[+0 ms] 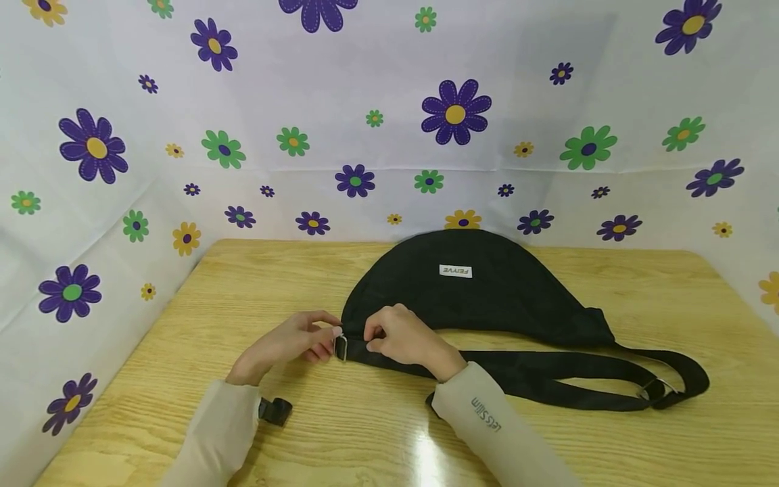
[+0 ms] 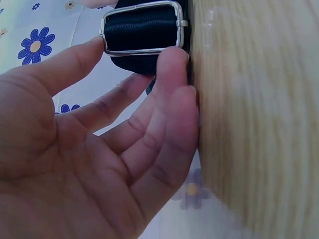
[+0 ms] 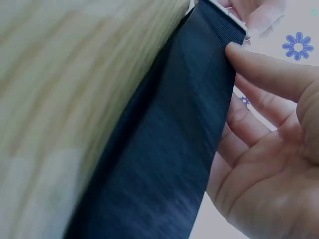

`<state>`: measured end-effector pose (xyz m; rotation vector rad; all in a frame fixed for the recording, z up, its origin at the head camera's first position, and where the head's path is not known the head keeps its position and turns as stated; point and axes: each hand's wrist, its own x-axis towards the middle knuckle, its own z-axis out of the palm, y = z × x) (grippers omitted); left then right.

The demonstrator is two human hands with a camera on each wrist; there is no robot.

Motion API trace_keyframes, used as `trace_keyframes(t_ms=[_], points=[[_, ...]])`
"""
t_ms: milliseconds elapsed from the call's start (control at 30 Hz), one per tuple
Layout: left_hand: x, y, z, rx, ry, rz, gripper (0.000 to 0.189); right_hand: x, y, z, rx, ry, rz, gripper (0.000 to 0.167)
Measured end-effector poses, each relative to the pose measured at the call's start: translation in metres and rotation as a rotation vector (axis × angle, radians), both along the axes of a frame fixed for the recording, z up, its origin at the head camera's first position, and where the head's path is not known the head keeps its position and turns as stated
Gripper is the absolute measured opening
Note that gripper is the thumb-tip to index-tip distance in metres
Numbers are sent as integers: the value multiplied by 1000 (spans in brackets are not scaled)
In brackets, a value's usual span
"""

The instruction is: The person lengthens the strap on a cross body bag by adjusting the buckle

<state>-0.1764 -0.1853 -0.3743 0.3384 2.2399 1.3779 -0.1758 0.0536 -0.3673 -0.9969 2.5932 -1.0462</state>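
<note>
A black crescent-shaped waist bag (image 1: 462, 304) with a small white label lies flat on the table. At its left end, my left hand (image 1: 298, 338) pinches a rectangular metal slide buckle (image 2: 142, 52) threaded with black webbing. The thumb touches one end of the metal frame, and the other fingers lie under and behind it. Close beside it, my right hand (image 1: 404, 338) pinches the black strap (image 3: 169, 129) between thumb and fingers. In the right wrist view, the thumb of this hand (image 3: 279, 99) presses on the strap's edge just short of the buckle.
The strap's loose loop (image 1: 596, 399) runs to the right across the wooden table (image 1: 274, 270), with a second metal ring (image 1: 660, 389) on it. A small black device (image 1: 276, 410) sits at the left cuff. A flower-printed cloth (image 1: 377, 81) stands behind and to the sides.
</note>
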Motion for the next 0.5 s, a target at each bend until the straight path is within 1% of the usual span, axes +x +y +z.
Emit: trace_keyframes(t_ms=[133, 267, 400, 500], points=[[0, 0, 1, 6, -4, 0, 46, 0, -1, -2, -15, -29, -30, 8], [-1, 0, 2, -2, 4, -9, 47, -2, 0, -4, -64, -70, -48, 9], [-1, -2, 1, 8, -4, -36, 48, -5, 2, -7, -127, -110, -54, 9], [-2, -4, 1, 55, -11, -70, 48, -7, 4, -9, -168, -163, -73, 8]])
